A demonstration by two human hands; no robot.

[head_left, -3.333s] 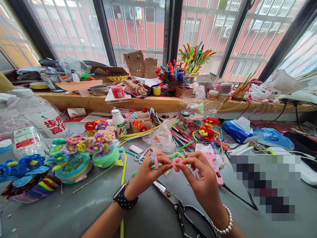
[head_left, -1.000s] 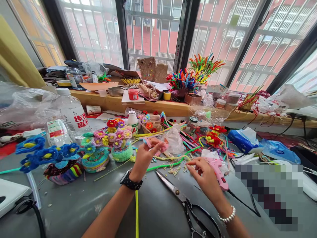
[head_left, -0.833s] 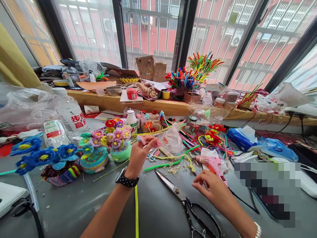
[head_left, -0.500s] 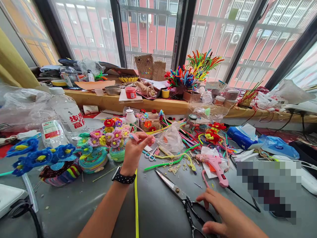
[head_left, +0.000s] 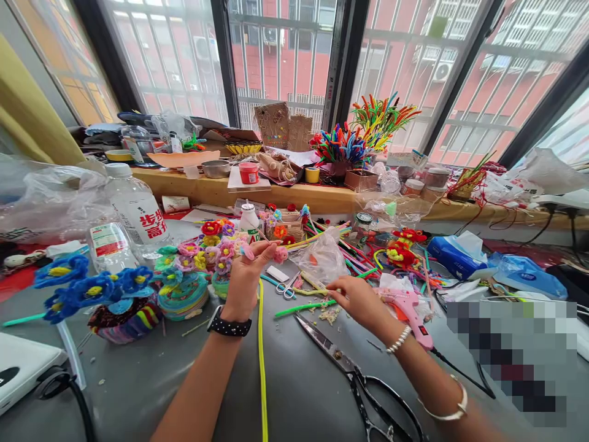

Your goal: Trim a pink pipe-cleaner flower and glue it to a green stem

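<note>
My left hand (head_left: 246,279) is closed in a pinch on a pink pipe cleaner piece (head_left: 280,254), whose fuzzy ends stick out on both sides of the fingers. Below that hand a long yellow pipe cleaner (head_left: 262,368) runs down to the near edge; whether the hand touches it I cannot tell. My right hand (head_left: 361,304) reaches over the table with thumb and fingertips together on a yellow-green pipe cleaner (head_left: 309,293). Beside it are a bright green pipe cleaner (head_left: 299,309) and crumbs (head_left: 329,315). Large black-handled scissors (head_left: 340,356) lie open in front, apart from both hands.
Pipe-cleaner flowers in round pots (head_left: 181,298) stand left, near a large bottle (head_left: 138,209). Small scissors (head_left: 288,288) and a plastic bag (head_left: 326,258) lie beyond my hands. A pink glue gun (head_left: 416,319) with its cord lies right. Tissues (head_left: 460,255) sit farther right.
My right hand has moved forward and left, from over the large scissors' handles to the yellow-green pipe cleaner, and its fingers have closed. My left hand keeps hold of the pink piece.
</note>
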